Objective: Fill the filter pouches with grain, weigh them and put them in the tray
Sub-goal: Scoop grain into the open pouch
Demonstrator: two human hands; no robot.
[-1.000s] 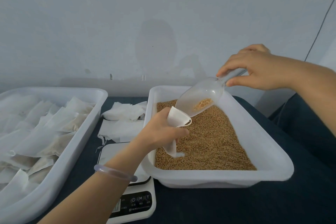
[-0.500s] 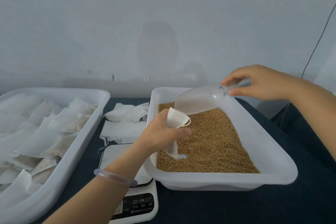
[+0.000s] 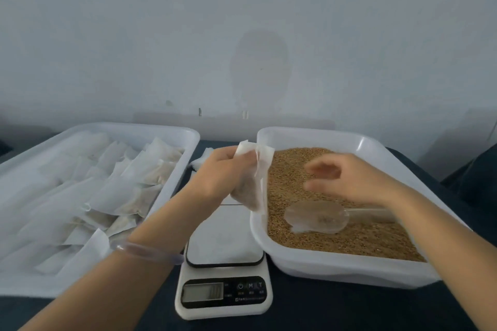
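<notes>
Since half a second ago we have let go of the clear plastic scoop [image 3: 314, 216], which now lies on the golden-brown grain [image 3: 336, 246], and our left hand has carried the pouch off the grain toward the scale. Nearest us sits the white digital kitchen scale [image 3: 223, 271] on the dark blue cloth [image 3: 349, 312], its platform bare and its display too blurred to read. Just beyond, our left hand [image 3: 223, 177], a clear bangle [image 3: 145, 251] at its wrist, grips the white paper filter pouch [image 3: 255, 185] by its upper part. The pouch hangs over the far end of the scale, beside the left rim of the white plastic grain tub [image 3: 349, 269], mouth gaping, grain darkening its lower half. Our right hand [image 3: 349, 177] hovers over the grain, fingers loosely curled, holding nothing. Farther left, the white plastic tray [image 3: 172, 133] is heaped with filled pouches, and spare empty pouches [image 3: 200, 161] lie behind the scale. We judge the open mouth the main risk: tipping the pouch while setting it down would spill grain onto the platform and falsify the weight. The tub's corner also sits so close to the platform that it may bear on it.
</notes>
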